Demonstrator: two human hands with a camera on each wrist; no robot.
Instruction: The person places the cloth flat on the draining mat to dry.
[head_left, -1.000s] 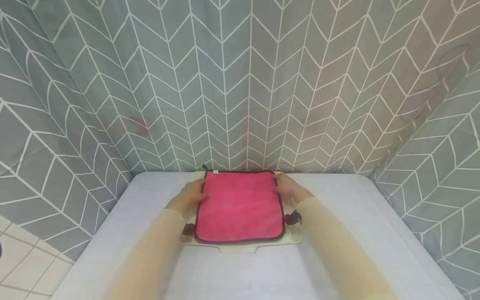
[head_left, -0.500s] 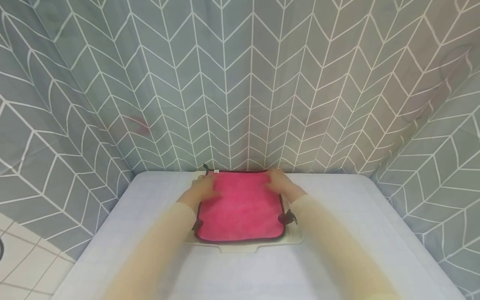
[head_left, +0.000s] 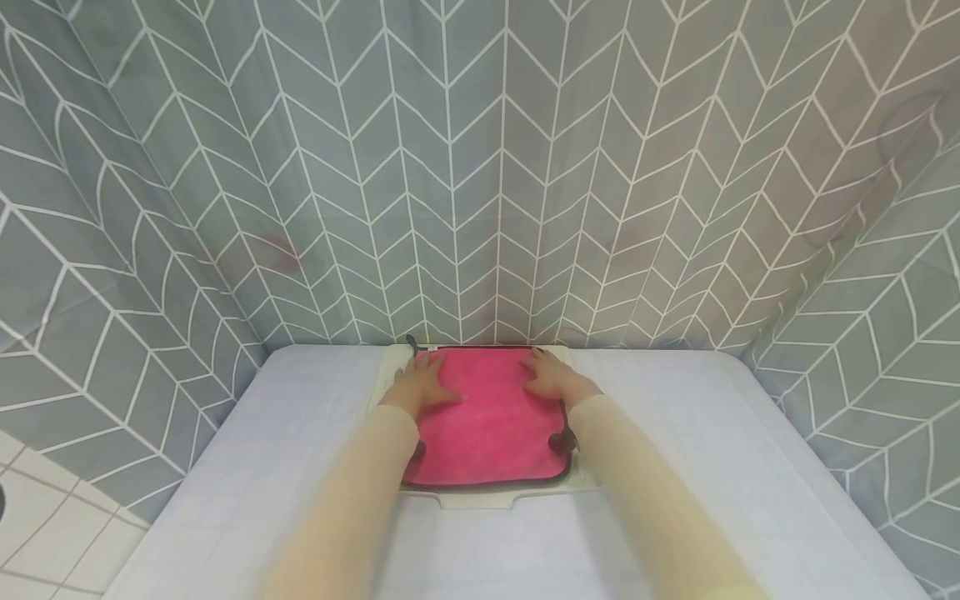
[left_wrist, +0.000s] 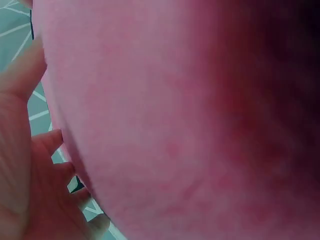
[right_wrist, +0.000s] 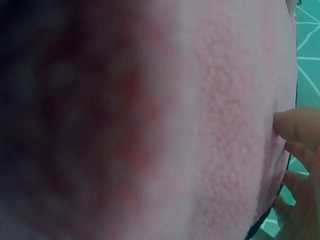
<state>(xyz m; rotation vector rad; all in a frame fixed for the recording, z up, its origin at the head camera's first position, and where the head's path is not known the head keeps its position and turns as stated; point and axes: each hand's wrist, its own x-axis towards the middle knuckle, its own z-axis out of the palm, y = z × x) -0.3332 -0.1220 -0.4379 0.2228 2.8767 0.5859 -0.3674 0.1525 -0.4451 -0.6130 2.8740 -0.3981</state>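
Note:
A bright pink plush towel [head_left: 487,433] with black edging is spread over a cream board [head_left: 476,502] in the head view. At its far left corner are a black loop and a small white label. My left hand [head_left: 422,387] lies on the towel's upper left part, fingers spread and thumb pointing inward. On the upper right part rests my right hand [head_left: 553,379], its fingers also spread. In the wrist views the pink fabric [left_wrist: 140,125] fills most of the picture, with fingertips [right_wrist: 290,122] touching its surface near the edge.
Board and towel stand on a white-covered table [head_left: 315,500], close to its far edge. A grey curtain [head_left: 480,167] with a white chevron pattern hangs behind and at both sides. White floor tiles [head_left: 52,517] show at the lower left.
Both hands have moved inward from the towel's side edges onto its upper surface, the left one farther. The towel and board stay about where they were.

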